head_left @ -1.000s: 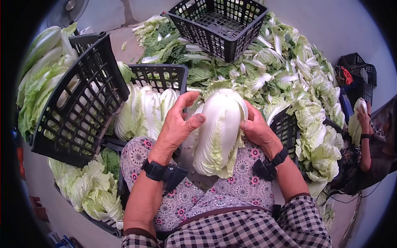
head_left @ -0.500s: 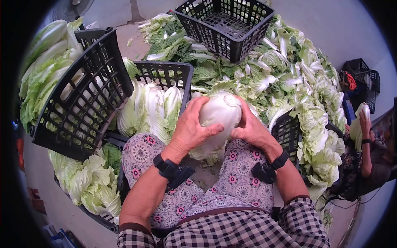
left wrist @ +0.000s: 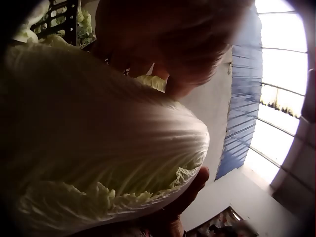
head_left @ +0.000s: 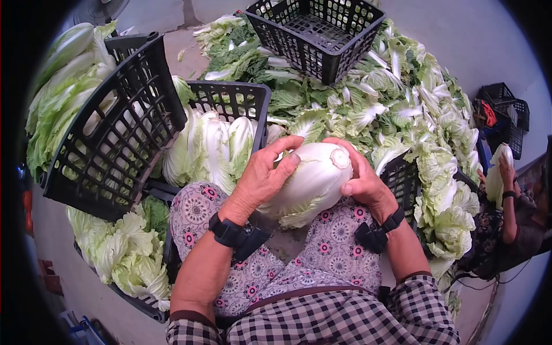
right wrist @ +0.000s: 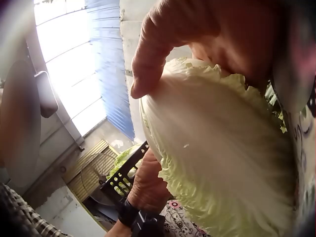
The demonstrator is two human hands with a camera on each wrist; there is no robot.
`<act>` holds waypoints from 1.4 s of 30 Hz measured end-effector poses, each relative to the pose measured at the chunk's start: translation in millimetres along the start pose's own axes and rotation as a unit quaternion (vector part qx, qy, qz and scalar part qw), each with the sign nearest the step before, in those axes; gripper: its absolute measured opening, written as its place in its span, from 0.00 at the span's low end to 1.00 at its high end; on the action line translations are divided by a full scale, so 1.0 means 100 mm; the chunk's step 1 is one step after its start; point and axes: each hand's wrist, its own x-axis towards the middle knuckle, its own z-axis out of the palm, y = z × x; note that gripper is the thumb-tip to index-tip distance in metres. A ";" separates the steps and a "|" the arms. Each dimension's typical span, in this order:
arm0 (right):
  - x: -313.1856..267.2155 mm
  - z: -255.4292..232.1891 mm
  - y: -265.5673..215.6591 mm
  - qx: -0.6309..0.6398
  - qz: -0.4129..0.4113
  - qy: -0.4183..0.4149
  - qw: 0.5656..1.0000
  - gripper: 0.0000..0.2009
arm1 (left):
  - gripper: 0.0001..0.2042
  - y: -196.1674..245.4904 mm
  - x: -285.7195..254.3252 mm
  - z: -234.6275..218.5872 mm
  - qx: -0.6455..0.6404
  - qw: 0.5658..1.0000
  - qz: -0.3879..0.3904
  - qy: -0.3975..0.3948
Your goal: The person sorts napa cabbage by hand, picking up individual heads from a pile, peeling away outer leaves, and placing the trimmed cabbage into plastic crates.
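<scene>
Between both hands, above the knees, a pale napa cabbage (head_left: 310, 184) lies tilted, its cut base toward the upper right. The left hand (head_left: 261, 178) holds its left side, thumb and fingers curved over the leaves. On the right side the right hand (head_left: 363, 181) grips near the base, thumb on the near face. The left wrist view shows the cabbage (left wrist: 138, 133) close up under the left hand (left wrist: 168, 39). In the right wrist view the right hand (right wrist: 212, 34) curves over the cabbage (right wrist: 212, 143), with the left hand (right wrist: 148, 182) beyond. The farther fingertips are hidden.
A tilted black crate (head_left: 115, 132) stands at the left, beside a crate of cabbages (head_left: 215, 144). Loose leaves (head_left: 368, 109) are heaped ahead, with an upright crate (head_left: 313, 40) on them. More leaves (head_left: 126, 253) fill a crate at lower left. Another person (head_left: 512, 218) sits at far right.
The cabbage has tipped from upright to slanting, its base now turned up and to the right. Both hands have shifted their hold with it, the left closing onto its side.
</scene>
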 end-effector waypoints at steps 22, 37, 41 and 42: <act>0.08 -0.05 0.15 0.052 -0.058 0.041 0.996 0.39 | 0.44 0.06 0.01 0.02 -0.053 0.991 -0.112 -0.057; 0.05 0.03 0.08 -0.130 -0.025 0.030 0.991 0.45 | 0.40 0.04 0.02 0.03 -0.312 0.929 -0.168 0.107; 0.10 -0.03 0.17 -0.087 -0.038 0.084 0.992 0.44 | 0.44 0.01 0.01 -0.01 -0.340 0.920 -0.180 0.076; 0.10 -0.05 0.19 -0.065 -0.058 0.098 0.991 0.41 | 0.45 0.05 0.02 -0.03 -0.352 0.917 -0.179 0.060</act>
